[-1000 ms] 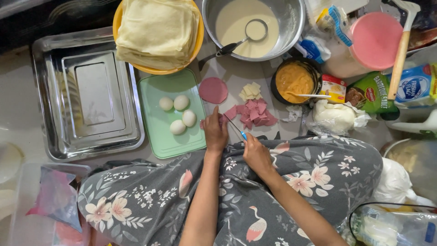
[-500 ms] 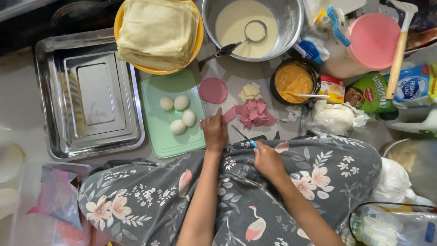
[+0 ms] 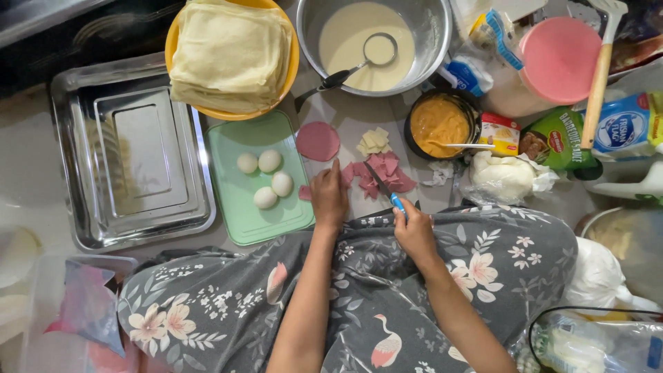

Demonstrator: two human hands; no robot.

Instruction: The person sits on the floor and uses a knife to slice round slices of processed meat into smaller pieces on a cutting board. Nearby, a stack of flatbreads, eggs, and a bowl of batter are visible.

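- The left hand (image 3: 329, 197) lay flat, fingers (image 3: 336, 168) stretched forward and pressing on the near edge of the pink meat pieces (image 3: 388, 174) on the tabletop (image 3: 345, 117)
- The right hand (image 3: 414, 231) had its fingers curled shut round the blue handle of a small knife (image 3: 384, 188), the blade pointing away over the cut pieces
- The meat pieces sat between the round pink slice (image 3: 318, 141) and the bowl of orange filling (image 3: 439, 126), just below a small heap of pale cheese squares (image 3: 373, 141)
- Such thin slices were likely light, soft and floppy, a little slippery, and easy to tear; pinning them flat from above with the fingertips, clear of the blade, looked the safer hold
- The knife seemed light and stiff, best held by the handle, as it was
- A green tray (image 3: 238, 145) with four peeled eggs (image 3: 264, 181) lay just left of the left hand, touching nothing it held
- Further back stood a yellow bowl of folded crepes (image 3: 229, 50) and a steel bowl of batter (image 3: 442, 34) with a ladle (image 3: 373, 54); an empty steel pan (image 3: 69, 152) lay well to the left
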